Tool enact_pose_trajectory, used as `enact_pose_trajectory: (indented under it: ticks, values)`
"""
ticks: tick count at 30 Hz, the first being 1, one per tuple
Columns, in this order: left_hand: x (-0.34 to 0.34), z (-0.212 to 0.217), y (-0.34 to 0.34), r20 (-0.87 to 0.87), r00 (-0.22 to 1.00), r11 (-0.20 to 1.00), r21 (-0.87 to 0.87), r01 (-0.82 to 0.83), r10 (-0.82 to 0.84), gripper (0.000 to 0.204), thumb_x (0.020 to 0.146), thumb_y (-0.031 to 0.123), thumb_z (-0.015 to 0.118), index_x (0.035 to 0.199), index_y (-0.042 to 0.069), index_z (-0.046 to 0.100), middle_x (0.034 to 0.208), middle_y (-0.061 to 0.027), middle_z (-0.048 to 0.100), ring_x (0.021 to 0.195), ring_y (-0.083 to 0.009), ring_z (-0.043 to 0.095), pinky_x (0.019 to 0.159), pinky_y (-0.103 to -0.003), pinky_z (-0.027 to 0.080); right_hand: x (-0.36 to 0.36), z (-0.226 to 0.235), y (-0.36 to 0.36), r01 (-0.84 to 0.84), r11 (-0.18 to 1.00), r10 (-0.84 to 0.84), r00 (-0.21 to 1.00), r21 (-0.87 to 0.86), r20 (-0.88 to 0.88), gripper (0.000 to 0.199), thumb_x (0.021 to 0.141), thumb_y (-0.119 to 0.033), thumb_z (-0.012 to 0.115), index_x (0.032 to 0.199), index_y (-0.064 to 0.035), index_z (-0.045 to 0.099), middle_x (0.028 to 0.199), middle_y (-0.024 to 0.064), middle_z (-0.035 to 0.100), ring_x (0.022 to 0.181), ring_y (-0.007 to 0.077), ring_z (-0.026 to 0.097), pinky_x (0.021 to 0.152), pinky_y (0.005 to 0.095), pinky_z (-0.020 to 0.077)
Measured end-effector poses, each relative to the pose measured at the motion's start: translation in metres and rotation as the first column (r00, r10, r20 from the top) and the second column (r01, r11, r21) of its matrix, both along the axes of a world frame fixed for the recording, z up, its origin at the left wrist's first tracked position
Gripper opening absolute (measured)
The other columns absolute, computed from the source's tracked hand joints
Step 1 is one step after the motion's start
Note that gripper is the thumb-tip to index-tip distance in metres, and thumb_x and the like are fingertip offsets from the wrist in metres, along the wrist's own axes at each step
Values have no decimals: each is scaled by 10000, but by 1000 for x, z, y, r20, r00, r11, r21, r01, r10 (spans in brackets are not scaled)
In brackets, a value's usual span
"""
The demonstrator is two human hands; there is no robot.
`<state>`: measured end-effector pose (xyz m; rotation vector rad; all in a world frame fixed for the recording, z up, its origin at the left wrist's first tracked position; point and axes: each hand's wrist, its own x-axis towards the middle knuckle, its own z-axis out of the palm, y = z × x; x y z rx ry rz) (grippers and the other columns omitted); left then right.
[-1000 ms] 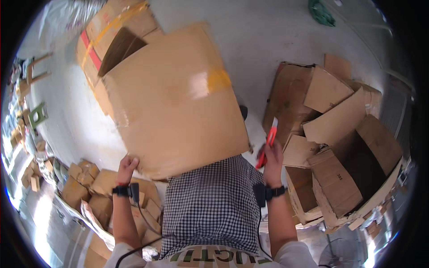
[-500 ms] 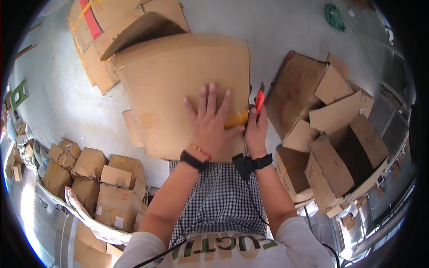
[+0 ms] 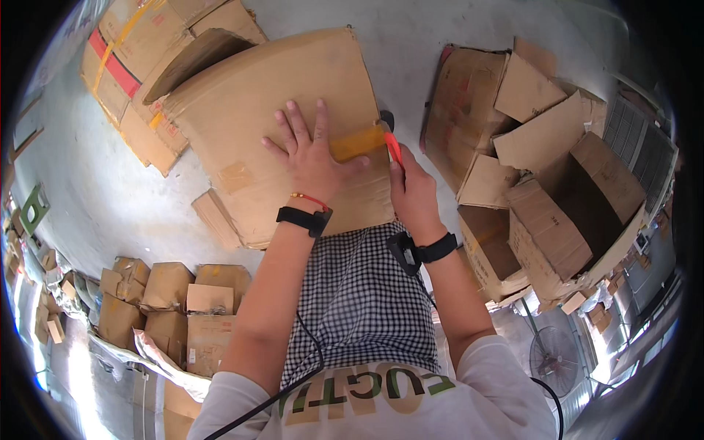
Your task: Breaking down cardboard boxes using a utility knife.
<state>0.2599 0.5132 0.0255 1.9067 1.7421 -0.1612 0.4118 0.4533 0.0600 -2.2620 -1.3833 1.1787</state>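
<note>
My left hand (image 3: 312, 158) lies flat, fingers spread, on the big cardboard box (image 3: 279, 125) resting on my lap, near its right edge. My right hand (image 3: 412, 192) is closed around a red cutter (image 3: 394, 149) at the yellow tape strip (image 3: 357, 142). Opened boxes (image 3: 543, 176) piled on the floor to the right.

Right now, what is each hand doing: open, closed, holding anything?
Left hand: open, palm flat on the cardboard box, beside the yellow tape strip.
Right hand: closed on a red cutter at the tape's end.
</note>
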Motion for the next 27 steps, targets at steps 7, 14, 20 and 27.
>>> enact_pose_trajectory:
  ticks: [7, 14, 20, 27]
  values:
    - [7, -4, -3, 3, 1000, 1000, 0, 2, -2, 1156, 513, 575, 748, 1428, 138, 192, 1461, -265, 44, 1356, -419, -16, 994, -651, -29, -4, 2, 8, -214, 974, 225, 926, -71, 304, 433, 792, -54, 511, 1199, 65, 429, 694, 176, 585, 531, 308, 600, 479, 370, 505]
    - [5, -2, -15, -109, 994, 999, -53, -9, 3, 1158, 514, 588, 743, 1424, 127, 195, 1457, -270, 61, 1350, -434, -2, 982, -672, -14, -7, 20, -57, -167, 927, 251, 942, -337, 223, 421, 794, -63, 507, 1191, 62, 443, 730, 198, 604, 594, 319, 621, 514, 380, 509]
    - [1, 2, -14, -50, 998, 999, 33, -24, 26, 1072, 547, 545, 743, 1401, 121, 254, 1454, -264, 92, 1352, -425, 28, 998, -655, 5, 13, 12, -50, 366, 925, -373, 926, -101, -65, 256, 881, -156, 492, 1055, 23, 549, 751, 195, 610, 624, 259, 617, 564, 335, 476]
    - [-3, 29, -30, 104, 985, 978, 174, 115, -135, 429, 744, 326, 670, 1059, 60, 552, 1405, -276, 243, 1337, -395, 170, 1045, -578, 62, -28, -32, -13, 464, 815, -580, 649, -348, -492, 248, 899, -182, 504, 1016, 29, 562, 751, 75, 607, 638, 117, 552, 569, 276, 457]
